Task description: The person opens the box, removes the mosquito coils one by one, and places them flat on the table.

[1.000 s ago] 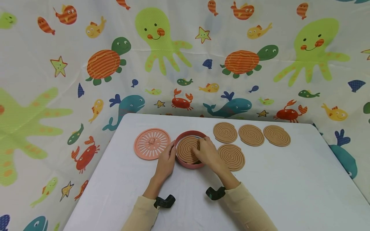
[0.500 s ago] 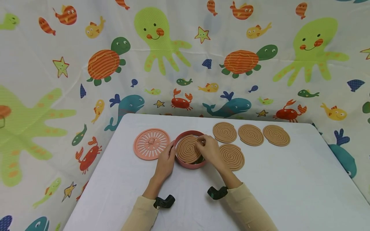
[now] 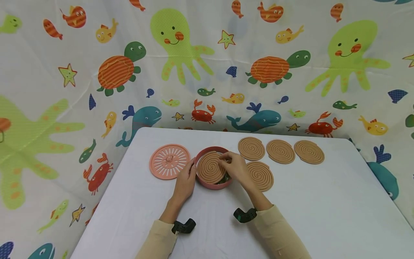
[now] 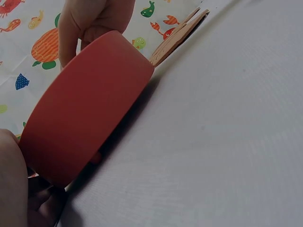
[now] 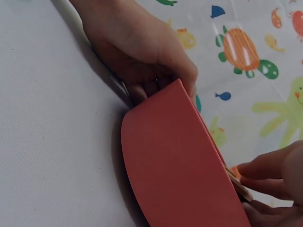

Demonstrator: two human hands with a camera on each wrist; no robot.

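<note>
My left hand (image 3: 185, 178) grips the left side of a round red mosquito coil holder (image 3: 213, 186), thumb at the rim, as the right wrist view also shows. A brown spiral mosquito coil (image 3: 208, 169) lies inside the holder, nearer its left side. My right hand (image 3: 235, 167) reaches over the holder's right rim. In the right wrist view its fingers (image 5: 265, 166) pinch the edge of the coil (image 5: 239, 185). Something dark green (image 3: 224, 178) shows in the gap at the holder's lower right. From the left wrist the holder's outer wall (image 4: 87, 111) hides the coil.
A slotted pink lid (image 3: 169, 158) lies left of the holder. To the right, flat on the white table (image 3: 323, 208), lie several more coils: one behind the right hand (image 3: 260, 176), others in a back row (image 3: 280, 151). A patterned sea-animal curtain (image 3: 207, 64) hangs behind.
My right hand has drawn back from the coil's middle to its right edge. The coil sits slightly further left, and more dark green shows beside it. My left hand has stayed put.
</note>
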